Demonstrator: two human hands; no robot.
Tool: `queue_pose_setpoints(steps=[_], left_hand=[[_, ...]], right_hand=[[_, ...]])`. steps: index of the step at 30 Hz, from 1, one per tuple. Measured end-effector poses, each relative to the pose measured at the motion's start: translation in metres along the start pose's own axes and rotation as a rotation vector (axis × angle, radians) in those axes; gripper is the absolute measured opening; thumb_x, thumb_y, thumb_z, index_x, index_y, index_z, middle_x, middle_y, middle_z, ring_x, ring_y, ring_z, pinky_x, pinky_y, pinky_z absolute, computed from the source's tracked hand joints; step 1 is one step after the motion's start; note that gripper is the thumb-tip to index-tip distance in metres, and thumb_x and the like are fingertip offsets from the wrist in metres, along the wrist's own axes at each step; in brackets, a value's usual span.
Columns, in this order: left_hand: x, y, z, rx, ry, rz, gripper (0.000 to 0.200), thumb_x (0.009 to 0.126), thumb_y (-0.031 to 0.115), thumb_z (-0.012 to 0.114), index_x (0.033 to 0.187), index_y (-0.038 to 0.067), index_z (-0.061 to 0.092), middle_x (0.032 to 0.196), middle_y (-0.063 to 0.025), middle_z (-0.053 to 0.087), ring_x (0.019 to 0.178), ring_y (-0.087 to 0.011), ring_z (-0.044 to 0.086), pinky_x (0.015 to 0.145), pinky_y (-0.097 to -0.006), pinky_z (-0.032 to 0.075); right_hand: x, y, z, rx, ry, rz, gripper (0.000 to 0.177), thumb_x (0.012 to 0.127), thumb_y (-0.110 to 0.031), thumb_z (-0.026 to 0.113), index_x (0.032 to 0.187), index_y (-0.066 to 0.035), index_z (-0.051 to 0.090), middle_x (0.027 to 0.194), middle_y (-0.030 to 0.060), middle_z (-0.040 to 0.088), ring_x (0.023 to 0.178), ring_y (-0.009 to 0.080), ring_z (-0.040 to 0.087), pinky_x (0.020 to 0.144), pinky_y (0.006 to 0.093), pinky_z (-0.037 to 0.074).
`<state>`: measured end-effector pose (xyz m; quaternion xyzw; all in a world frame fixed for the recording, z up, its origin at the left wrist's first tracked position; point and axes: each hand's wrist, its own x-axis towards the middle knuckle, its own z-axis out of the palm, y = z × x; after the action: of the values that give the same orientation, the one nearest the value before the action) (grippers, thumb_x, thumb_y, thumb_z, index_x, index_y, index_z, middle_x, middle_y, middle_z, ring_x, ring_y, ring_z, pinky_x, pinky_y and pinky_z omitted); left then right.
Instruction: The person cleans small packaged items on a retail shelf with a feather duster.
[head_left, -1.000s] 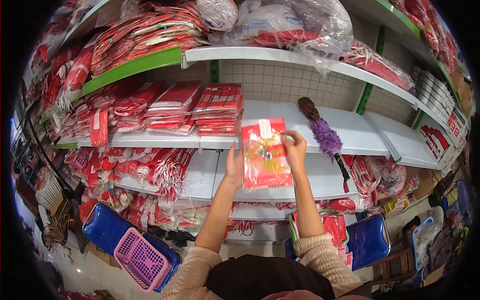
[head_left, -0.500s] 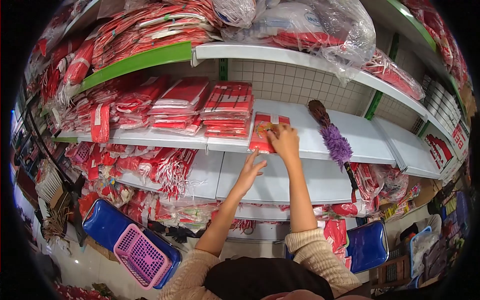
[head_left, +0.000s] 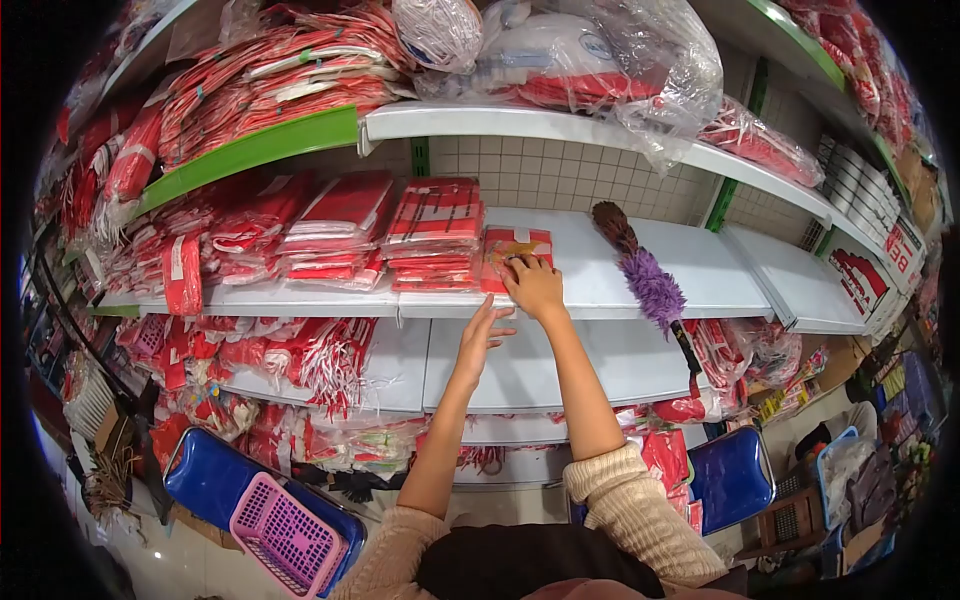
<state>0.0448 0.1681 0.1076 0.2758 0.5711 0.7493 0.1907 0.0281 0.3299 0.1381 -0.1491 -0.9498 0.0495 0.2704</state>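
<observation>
A red packet in clear plastic (head_left: 518,242) lies flat on the middle shelf (head_left: 590,250), just right of a stack of red packets (head_left: 432,222). My right hand (head_left: 535,286) rests on this packet with its fingers spread, palm down. Lower and to the left, my left hand (head_left: 482,338) is at the shelf's front edge, fingers apart and holding nothing. Its fingertips are close to the packet's lower edge; whether they touch it cannot be made out.
A purple duster (head_left: 652,285) lies across the shelf to the right. More red packets (head_left: 335,220) are stacked at the left. Overhead is a white shelf edge (head_left: 520,122) with plastic bags. Below stand a blue chair (head_left: 212,470) with a pink basket (head_left: 290,535) and another blue chair (head_left: 735,480).
The view has shifted, so the shelves appear further left and slightly lower. My right hand has flattened over the packet, while my left hand stays open near the shelf edge.
</observation>
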Motion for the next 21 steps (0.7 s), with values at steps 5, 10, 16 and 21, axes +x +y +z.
queue_pose_setpoints(steps=[5, 10, 16, 21], left_hand=[[-0.003, -0.007, 0.004, 0.078, 0.02, -0.003, 0.06, 0.091, 0.041, 0.038, 0.142, 0.015, 0.021, 0.112, -0.0068, 0.06, 0.09, -0.0176, 0.061, 0.078, -0.0291, 0.038], [-0.008, 0.001, 0.003, 0.061, -0.037, -0.054, 0.063, 0.09, 0.037, 0.044, 0.143, 0.015, 0.017, 0.104, -0.0092, 0.063, 0.083, -0.0165, 0.062, 0.073, -0.0269, 0.039], [-0.022, -0.031, 0.013, -0.153, -0.155, -0.054, 0.048, 0.089, 0.025, 0.049, 0.133, 0.009, 0.037, 0.091, -0.0084, 0.061, 0.077, -0.0131, 0.059, 0.067, -0.0234, 0.042], [-0.051, -0.064, 0.049, -0.047, -0.417, 0.02, 0.034, 0.09, 0.016, 0.051, 0.121, 0.002, 0.046, 0.08, -0.0048, 0.057, 0.074, -0.0099, 0.053, 0.068, -0.0237, 0.043]], right_hand=[[-0.003, 0.008, -0.002, 0.053, 0.039, -0.047, 0.04, 0.086, -0.044, 0.044, 0.111, -0.017, 0.059, 0.119, 0.0082, 0.055, 0.112, 0.0271, 0.049, 0.09, 0.0449, 0.038], [-0.036, -0.011, -0.027, 0.403, 0.264, 0.054, 0.034, 0.085, -0.035, 0.052, 0.104, -0.01, 0.062, 0.107, 0.0117, 0.06, 0.102, 0.0289, 0.055, 0.09, 0.0475, 0.036], [-0.145, -0.046, -0.008, 0.654, 0.643, 0.237, 0.017, 0.084, -0.012, 0.053, 0.097, -0.003, 0.06, 0.095, 0.0134, 0.062, 0.091, 0.0292, 0.059, 0.081, 0.038, 0.043], [-0.218, -0.042, -0.009, 0.694, 0.662, 0.426, 0.018, 0.085, -0.005, 0.052, 0.1, 0.0, 0.059, 0.092, 0.0127, 0.062, 0.084, 0.0203, 0.061, 0.073, 0.0297, 0.047]])
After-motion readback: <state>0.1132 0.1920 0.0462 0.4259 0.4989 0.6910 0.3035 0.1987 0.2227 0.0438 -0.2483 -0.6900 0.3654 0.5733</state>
